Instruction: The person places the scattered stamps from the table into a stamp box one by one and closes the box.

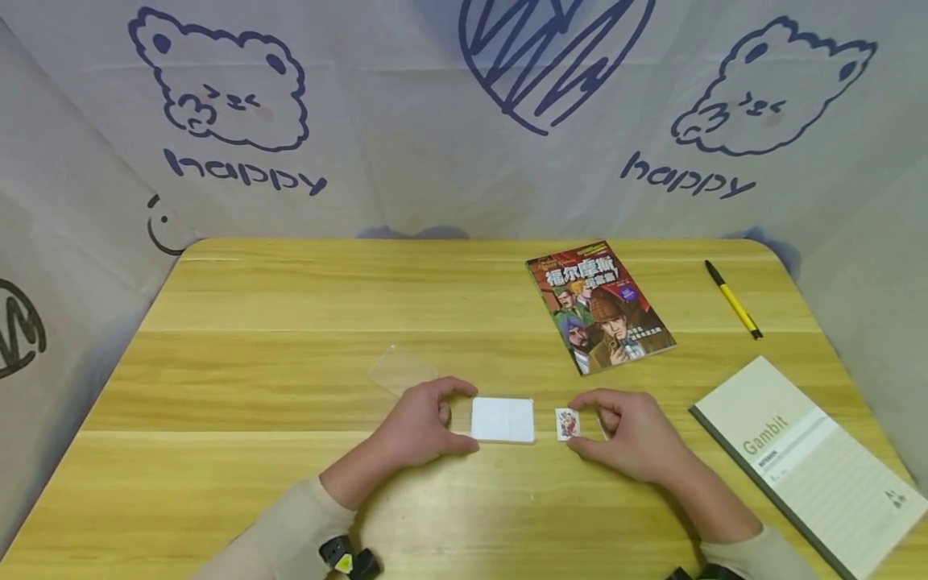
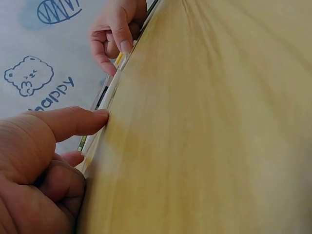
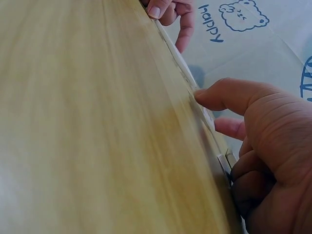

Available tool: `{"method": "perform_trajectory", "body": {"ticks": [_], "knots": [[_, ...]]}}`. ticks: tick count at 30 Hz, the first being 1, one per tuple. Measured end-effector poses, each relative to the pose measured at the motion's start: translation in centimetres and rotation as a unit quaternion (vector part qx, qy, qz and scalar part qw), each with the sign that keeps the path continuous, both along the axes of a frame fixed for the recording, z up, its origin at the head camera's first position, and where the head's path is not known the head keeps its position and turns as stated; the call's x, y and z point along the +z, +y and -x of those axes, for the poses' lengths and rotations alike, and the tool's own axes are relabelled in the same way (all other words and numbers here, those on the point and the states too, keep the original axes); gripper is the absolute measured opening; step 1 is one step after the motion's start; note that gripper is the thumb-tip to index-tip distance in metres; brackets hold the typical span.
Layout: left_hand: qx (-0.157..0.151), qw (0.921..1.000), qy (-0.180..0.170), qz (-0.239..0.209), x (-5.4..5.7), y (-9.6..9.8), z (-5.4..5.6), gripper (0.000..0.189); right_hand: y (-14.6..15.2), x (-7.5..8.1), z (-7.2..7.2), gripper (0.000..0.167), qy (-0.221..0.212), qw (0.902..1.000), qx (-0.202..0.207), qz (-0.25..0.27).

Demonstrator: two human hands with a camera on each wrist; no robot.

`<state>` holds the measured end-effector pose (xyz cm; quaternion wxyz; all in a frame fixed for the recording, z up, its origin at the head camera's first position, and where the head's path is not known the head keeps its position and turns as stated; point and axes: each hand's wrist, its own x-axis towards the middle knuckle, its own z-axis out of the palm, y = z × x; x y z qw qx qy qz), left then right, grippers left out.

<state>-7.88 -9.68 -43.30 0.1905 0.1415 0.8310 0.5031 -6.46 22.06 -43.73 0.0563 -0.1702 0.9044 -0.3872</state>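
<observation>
Near the front middle of the table lies a flat white rectangular case [image 1: 503, 420] with rounded corners and a clear rim. My left hand [image 1: 424, 423] grips its left end, with thumb and index finger at the two corners. To the right of it, a playing card [image 1: 568, 424] with a coloured figure shows between the thumb and index finger of my right hand [image 1: 631, 431]. The palm and fingers cover the rest of the card. A small gap of table separates the card from the case. Both wrist views show the hands low over the tabletop.
Behind my left hand lies a clear plastic cover [image 1: 401, 369]. A comic-style book [image 1: 602, 306] rests beyond the right hand. Farther right are a yellow and black pen [image 1: 734, 300] and a thick Gambit notebook [image 1: 812, 467]. White drawn-on cloth [image 1: 391, 145] hangs behind the table.
</observation>
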Motion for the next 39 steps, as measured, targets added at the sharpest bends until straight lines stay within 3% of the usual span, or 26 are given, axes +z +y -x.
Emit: {"method": "perform_trajectory", "body": {"ticks": [11,23,39], "knots": [[-0.002,0.9997,0.018,0.017,0.0,0.3,0.0,0.063,-1.2,0.7,-0.2,0.037,0.027,0.9987,-0.004,0.044],[0.011,0.9996,0.016,0.022,0.0,0.3,0.0,0.063,-4.9,1.2,0.5,0.037,0.011,0.9948,0.020,0.099],[0.004,0.9994,0.016,0.029,0.1,0.2,0.0,0.063,-8.2,0.8,1.6,0.042,-0.030,0.9968,0.043,0.060]]}}
